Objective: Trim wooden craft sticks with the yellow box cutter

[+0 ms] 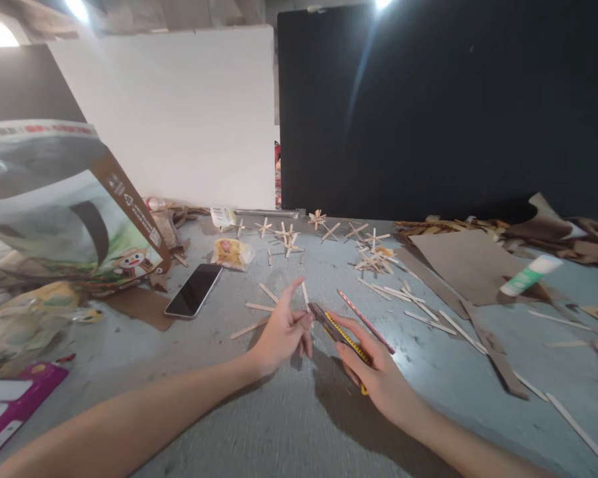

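Note:
My right hand (371,362) is wrapped round a black and yellow utility knife (339,335), its tip pointing up and left. In front of it my left hand (284,325) pinches a short pale wooden craft stick (305,292), which stands out beyond the fingers. The knife's tip meets the stick close to the left fingertips; whether the blade touches the wood I cannot tell. Several loose craft sticks (259,307) lie left of my left hand. A red patterned pencil (366,321) lies just beyond my right hand.
Crossed-stick pieces (286,238) and a small yellow packet (232,253) lie farther back. A phone (193,290), a large plastic bag (54,219) and a purple device (22,405) are at left. At right are cardboard (463,262), a glue stick (531,275) and scattered sticks (431,321).

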`<state>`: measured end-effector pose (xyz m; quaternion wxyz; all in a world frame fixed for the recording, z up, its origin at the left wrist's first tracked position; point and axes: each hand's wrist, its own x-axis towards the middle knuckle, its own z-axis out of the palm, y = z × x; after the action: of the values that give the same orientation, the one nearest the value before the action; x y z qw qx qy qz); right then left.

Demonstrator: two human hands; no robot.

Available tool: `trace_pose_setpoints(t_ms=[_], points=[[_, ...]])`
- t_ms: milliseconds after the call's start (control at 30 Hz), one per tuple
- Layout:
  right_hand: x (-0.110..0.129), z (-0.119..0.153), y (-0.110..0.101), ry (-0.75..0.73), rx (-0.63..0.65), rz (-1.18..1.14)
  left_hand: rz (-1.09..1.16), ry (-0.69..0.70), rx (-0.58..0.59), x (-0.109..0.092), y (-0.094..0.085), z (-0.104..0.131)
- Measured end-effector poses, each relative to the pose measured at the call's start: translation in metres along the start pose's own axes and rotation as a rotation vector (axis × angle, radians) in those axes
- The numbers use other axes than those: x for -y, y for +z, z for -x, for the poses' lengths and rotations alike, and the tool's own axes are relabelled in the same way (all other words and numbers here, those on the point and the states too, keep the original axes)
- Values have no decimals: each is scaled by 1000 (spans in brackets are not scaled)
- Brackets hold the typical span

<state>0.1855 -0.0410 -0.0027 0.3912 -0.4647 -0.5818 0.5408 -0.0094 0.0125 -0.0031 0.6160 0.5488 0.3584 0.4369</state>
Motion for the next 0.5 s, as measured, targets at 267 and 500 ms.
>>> trace_pose_setpoints(t_ms=[267,500], points=[[-1,1,0,12,14,11,-11,-7,-8,3,0,-2],[0,0,-2,-31,8,47,-99,0,-42,5,0,-3]])
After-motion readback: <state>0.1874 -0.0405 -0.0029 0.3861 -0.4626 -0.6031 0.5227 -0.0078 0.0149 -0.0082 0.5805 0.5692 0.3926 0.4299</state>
